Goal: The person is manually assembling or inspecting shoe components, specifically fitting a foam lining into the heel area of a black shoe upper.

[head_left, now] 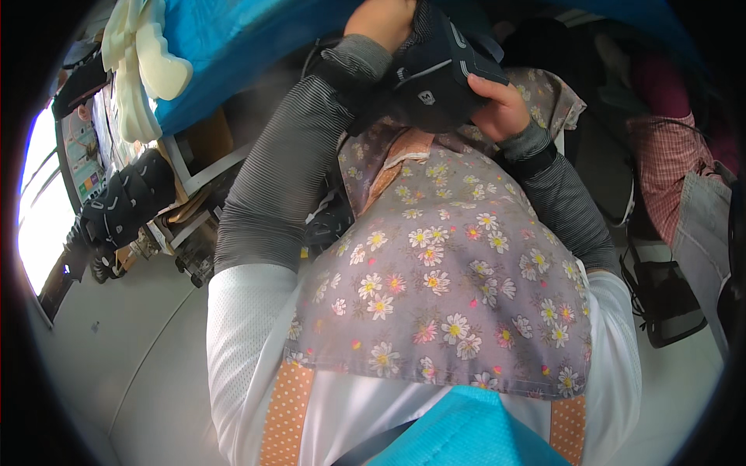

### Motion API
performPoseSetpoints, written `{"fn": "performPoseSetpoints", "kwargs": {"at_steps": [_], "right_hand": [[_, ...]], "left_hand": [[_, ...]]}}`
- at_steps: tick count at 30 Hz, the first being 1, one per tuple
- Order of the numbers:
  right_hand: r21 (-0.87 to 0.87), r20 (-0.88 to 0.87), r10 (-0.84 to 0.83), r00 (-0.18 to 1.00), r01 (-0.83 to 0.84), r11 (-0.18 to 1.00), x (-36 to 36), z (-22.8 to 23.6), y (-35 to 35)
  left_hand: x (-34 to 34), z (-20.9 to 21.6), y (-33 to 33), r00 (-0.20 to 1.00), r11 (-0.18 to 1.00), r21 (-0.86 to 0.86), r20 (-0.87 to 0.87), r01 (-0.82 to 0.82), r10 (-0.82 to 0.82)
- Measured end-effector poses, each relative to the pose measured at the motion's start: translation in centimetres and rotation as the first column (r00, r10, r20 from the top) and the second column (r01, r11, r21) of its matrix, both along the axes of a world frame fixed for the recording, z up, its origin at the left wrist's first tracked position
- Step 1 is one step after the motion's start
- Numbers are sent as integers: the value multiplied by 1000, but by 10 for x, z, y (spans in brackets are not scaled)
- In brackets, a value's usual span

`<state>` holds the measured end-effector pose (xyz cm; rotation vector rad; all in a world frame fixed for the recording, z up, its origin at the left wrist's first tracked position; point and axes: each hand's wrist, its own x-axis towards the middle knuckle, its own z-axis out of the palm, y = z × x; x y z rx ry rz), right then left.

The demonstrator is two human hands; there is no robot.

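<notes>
A black shoe [435, 93] with grey trim lines and a small light emblem is held up above my lap, tilted. My right hand [501, 107] grips its right side, the thumb lying on the outer surface and the other fingers mostly hidden. At the upper left of the shoe, my left hand [382, 22] is closed against it near the top edge of the view, its fingertips out of sight. Striped grey sleeves cover both forearms, and a floral apron [443, 287] spreads over my lap under the shoe.
Pale foot-shaped pieces [144, 70] lie on a blue-covered table [225, 46] at the far left. Several black shoes [128, 206] stand on a rack below them. Another person's checked sleeve [672, 171] is close on the right, beside a dark stool [664, 303].
</notes>
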<state>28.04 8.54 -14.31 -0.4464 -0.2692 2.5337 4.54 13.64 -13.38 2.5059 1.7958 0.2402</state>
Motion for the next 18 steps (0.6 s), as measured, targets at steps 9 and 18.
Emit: {"fn": "performPoseSetpoints", "kwargs": {"at_steps": [9,18], "right_hand": [[35,45,1,999,-3,999,2,-5,3],[-68,24,-38,999,39,997,1,0,5]], "left_hand": [[3,18,-9,989,993,-1,-88,-121,120],[-17,26,-4,995,996,-77,-77,52,-58]]}}
